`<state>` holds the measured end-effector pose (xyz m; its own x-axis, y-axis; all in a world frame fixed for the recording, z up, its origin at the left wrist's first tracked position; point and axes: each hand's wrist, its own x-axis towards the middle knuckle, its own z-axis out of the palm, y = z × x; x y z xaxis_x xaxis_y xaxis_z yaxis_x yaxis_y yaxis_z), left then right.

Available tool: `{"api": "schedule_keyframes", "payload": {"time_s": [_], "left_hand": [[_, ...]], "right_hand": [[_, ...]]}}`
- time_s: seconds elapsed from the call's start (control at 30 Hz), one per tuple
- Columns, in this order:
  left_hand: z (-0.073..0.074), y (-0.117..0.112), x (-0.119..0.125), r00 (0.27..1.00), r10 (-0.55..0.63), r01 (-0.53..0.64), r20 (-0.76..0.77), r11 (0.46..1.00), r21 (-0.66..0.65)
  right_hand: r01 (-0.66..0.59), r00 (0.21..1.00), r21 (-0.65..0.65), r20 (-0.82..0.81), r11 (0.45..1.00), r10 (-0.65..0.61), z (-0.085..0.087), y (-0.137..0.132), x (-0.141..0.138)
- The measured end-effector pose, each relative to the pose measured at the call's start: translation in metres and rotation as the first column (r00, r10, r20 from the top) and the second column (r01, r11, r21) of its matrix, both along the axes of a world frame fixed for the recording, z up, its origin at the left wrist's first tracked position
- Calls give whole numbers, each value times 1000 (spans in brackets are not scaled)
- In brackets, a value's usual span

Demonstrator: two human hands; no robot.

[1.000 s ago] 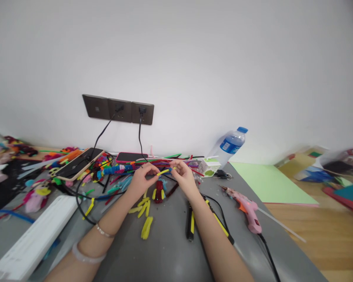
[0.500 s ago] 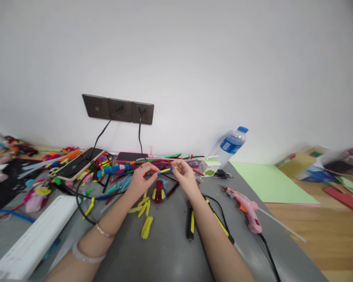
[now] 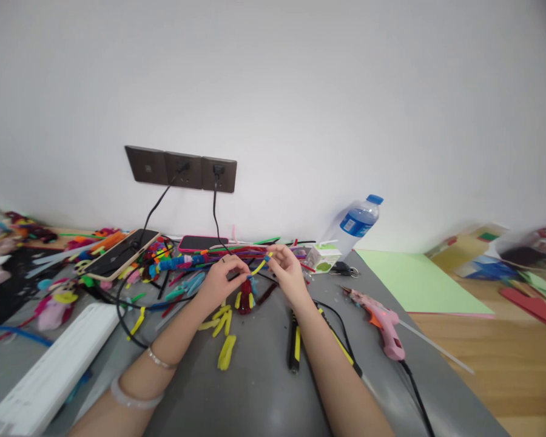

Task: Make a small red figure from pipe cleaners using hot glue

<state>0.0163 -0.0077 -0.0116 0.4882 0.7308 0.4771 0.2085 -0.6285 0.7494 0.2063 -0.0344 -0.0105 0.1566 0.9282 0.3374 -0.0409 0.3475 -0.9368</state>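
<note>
My left hand [image 3: 221, 280] and my right hand [image 3: 287, 270] meet over the grey mat [image 3: 259, 394], both pinching a short yellow pipe-cleaner piece [image 3: 258, 266] with blue at its ends. The piece slants up from the left fingers to the right fingers. Just below it lies a small dark red figure [image 3: 245, 297] with yellow bits. Loose yellow pieces [image 3: 222, 325] lie on the mat near my left wrist.
A pink glue gun [image 3: 382, 323] with its cord lies to the right, a black and yellow tool [image 3: 295, 346] under my right forearm. A water bottle [image 3: 355, 223], two phones [image 3: 122, 252], tangled pipe cleaners [image 3: 177, 264], a white box [image 3: 50, 370] and green paper [image 3: 418, 282] surround the mat.
The yellow piece has tilted: my left fingers dropped a little and my right fingers rose, so it now slants instead of lying level. Both hands stay in place.
</note>
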Motion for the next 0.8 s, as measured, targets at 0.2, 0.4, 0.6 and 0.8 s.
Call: {"api": "schedule_keyframes", "payload": {"time_s": [0.2, 0.4, 0.6, 0.8], "left_hand": [[5, -9, 4, 987, -144, 142, -66, 989, -36], [5, -4, 2, 990, 49, -30, 128, 989, -147], [-1, 2, 2, 958, 159, -71, 241, 938, -339], [-4, 5, 3, 931, 208, -84, 300, 922, -378]], "right_hand": [[-100, 994, 8, -52, 995, 101, 0, -1, -5], [-15, 975, 2, -222, 1000, 15, 4, 0, 0], [-24, 958, 10, -284, 1000, 26, 6, -1, 0], [-117, 959, -68, -267, 991, 95, 12, -6, -5]]}}
